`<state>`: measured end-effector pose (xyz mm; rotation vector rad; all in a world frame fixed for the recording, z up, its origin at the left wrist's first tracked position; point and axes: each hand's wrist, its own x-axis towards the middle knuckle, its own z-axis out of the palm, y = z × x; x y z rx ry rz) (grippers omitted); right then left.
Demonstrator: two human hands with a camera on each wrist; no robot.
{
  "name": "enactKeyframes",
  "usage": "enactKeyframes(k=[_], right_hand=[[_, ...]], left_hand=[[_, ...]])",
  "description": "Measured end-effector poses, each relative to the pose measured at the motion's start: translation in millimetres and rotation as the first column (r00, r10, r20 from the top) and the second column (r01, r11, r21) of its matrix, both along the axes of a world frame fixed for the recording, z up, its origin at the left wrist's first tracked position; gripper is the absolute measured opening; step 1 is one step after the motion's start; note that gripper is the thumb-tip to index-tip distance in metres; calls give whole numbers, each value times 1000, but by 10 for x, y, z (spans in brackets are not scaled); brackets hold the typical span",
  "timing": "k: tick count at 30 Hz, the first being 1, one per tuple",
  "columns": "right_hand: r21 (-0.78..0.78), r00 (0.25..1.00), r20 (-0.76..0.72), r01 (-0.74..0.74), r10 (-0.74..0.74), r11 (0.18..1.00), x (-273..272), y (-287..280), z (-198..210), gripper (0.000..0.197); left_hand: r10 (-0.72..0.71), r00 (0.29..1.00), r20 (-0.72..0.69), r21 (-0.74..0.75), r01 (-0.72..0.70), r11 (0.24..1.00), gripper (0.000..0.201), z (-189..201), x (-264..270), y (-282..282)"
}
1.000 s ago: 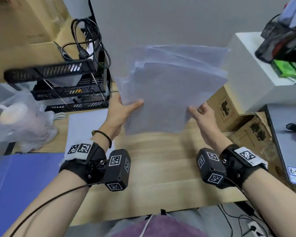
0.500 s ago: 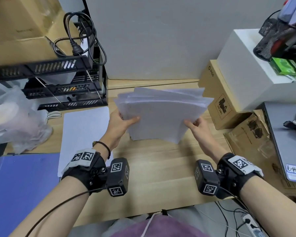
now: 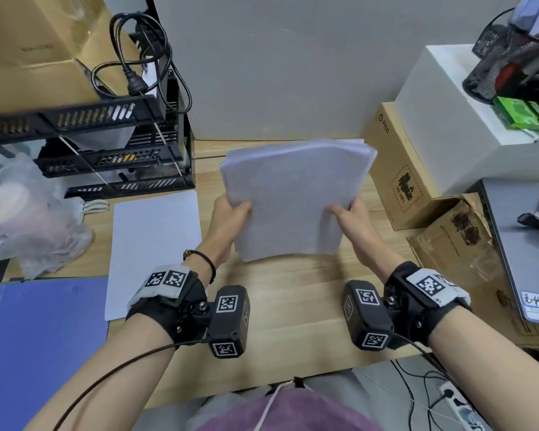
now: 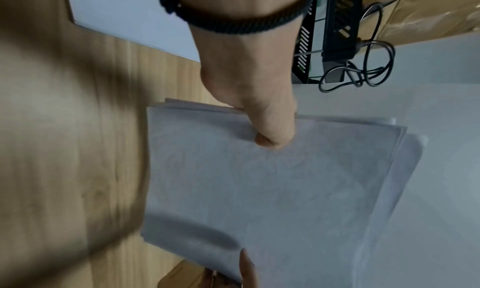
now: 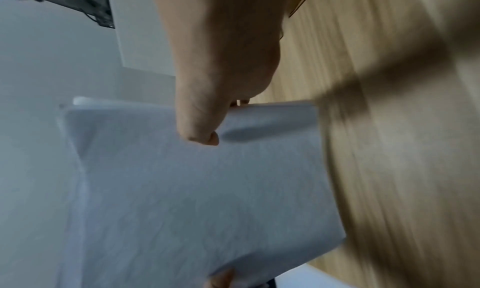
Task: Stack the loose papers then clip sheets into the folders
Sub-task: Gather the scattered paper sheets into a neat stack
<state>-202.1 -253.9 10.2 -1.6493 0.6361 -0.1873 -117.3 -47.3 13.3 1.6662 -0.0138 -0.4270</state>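
Observation:
A stack of white papers (image 3: 293,200) stands almost upright with its lower edge on the wooden desk (image 3: 287,321). My left hand (image 3: 231,214) grips its left edge, thumb on the front sheet. My right hand (image 3: 346,214) grips the right edge the same way. The left wrist view has the stack (image 4: 272,185) under my left thumb (image 4: 272,136), and the right wrist view has the stack (image 5: 194,189) under my right thumb (image 5: 200,128). The sheets' top edges are slightly uneven. A single white sheet (image 3: 153,250) lies flat on the desk to the left. A blue folder (image 3: 38,337) lies at the near left.
A black tiered tray rack (image 3: 106,150) with a coiled power cable (image 3: 143,57) stands at the back left, beside a plastic bag (image 3: 22,219). Cardboard boxes (image 3: 402,169), a white box (image 3: 467,119) and a grey laptop (image 3: 523,250) crowd the right side.
The fanned sheets came down from in front of the wall to the desk, and both hands have squared them into a tighter upright stack.

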Motion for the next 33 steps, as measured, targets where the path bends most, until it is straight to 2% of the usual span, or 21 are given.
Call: enactKeyframes(k=[3,6,10,13,16,20,22,25,28,33], right_hand=[[18,999,22,-41,41,999,26,-4,100,40],[29,994,-34,-107,108,994,-47,28,-33,43],[45,993,-63,-100,103,994,-135,91,-189,38],[20,991,-46,-128,129,992,-168,137,-202,30],[-2,995,0,-104,104,995,-137,170,-153,23],[36,994,102,-33,29,999,-13,196,-15,17],[56,992,124,-25,18,998,14,183,17,28],[98,994,73,-85,78,992,-64,163,-61,41],[111,994,26,-106,103,988,-216,194,-201,33],[140,995,-11,-100,102,985,-225,235,-199,25]], left_hand=[[-11,1000,22,-26,12,1000,34,80,24,80],[-23,1000,20,11,23,1000,41,-3,-27,199],[-70,998,3,2,70,998,57,-88,-142,280],[-84,996,-9,32,85,996,49,-87,-181,282],[-14,1000,-18,61,15,998,37,-59,-141,241],[70,997,-13,-61,-71,996,33,60,-70,178],[114,993,-5,-105,-114,988,32,84,-69,161],[159,987,-11,-113,-159,981,36,13,-141,180],[133,989,-59,-71,-137,988,36,-112,-246,191],[86,996,-23,-30,-86,996,38,-60,-272,113]])
